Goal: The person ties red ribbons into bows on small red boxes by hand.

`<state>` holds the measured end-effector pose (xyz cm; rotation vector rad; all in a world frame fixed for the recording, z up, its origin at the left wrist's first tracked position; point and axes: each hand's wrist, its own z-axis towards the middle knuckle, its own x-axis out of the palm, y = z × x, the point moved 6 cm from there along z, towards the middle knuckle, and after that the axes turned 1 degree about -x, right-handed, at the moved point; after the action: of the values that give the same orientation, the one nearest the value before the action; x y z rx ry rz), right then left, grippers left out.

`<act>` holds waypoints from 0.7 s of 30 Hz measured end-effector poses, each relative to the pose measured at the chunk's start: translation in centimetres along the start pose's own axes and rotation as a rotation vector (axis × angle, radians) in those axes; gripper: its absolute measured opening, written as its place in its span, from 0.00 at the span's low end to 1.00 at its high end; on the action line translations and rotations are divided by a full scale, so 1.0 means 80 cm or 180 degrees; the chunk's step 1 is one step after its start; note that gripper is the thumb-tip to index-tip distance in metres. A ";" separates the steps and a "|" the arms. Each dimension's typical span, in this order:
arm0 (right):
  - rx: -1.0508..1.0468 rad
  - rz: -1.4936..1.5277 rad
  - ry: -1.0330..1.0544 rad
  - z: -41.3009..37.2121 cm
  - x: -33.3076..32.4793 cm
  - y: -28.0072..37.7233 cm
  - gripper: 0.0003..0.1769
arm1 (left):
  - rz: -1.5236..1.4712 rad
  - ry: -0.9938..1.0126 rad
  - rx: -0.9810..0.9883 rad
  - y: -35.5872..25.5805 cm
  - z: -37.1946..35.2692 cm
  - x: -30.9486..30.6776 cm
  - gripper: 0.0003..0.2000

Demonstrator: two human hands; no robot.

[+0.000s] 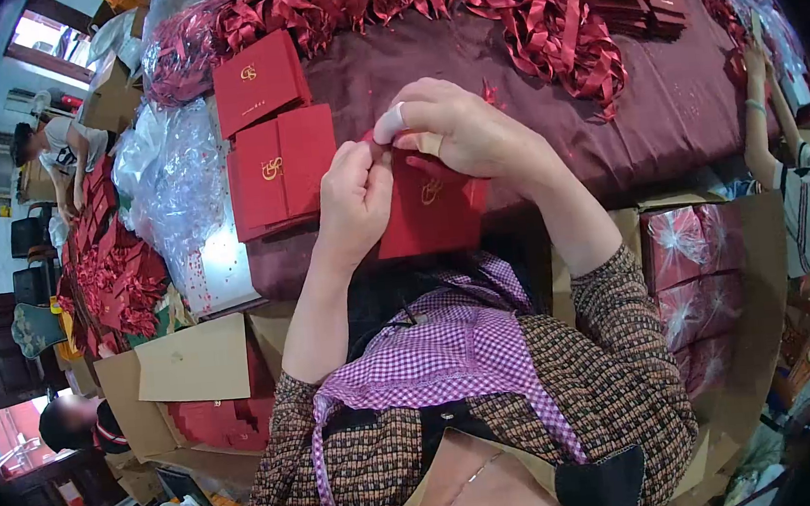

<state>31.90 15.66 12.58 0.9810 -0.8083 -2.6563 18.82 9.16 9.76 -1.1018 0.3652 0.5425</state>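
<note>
A red gift bag (431, 217) with a gold logo lies flat in front of me at the table's edge. My left hand (357, 195) is closed, its thumb and fingers pinched together at the bag's upper left corner. Just beside it, my right hand (462, 130) is bent over the top edge with its fingers pinched, and a white covering shows on one fingertip. A short piece of red ribbon (426, 166) shows under the right fingers. The exact grip between the fingertips is partly hidden.
Stacked red bags (284, 167) stand to the left on the dark red tablecloth (351, 75). Red ribbons (560, 42) are heaped at the back. Cardboard boxes (193, 358) flank me, one with wrapped red packs (696, 276). Other people (69, 152) work nearby.
</note>
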 end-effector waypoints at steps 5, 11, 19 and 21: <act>0.0150 0.0437 0.0288 -0.006 0.003 -0.013 0.05 | -0.0651 0.0123 -0.0604 0.025 -0.006 0.003 0.04; 0.0099 0.0442 0.0441 -0.015 -0.017 -0.016 0.04 | -0.2173 -0.0756 -0.1380 0.079 -0.007 -0.048 0.06; 0.0771 0.0480 0.0265 -0.020 -0.022 -0.042 0.01 | 0.0192 -0.1492 -0.0823 0.065 -0.003 -0.098 0.06; 0.0905 0.0506 0.0180 -0.019 -0.020 -0.047 0.02 | 0.0593 -0.0969 -0.0304 0.030 -0.005 -0.084 0.06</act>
<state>34.10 18.69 10.38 1.0018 -1.2211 -2.4123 11.97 8.06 11.38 -1.0627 0.1774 0.8883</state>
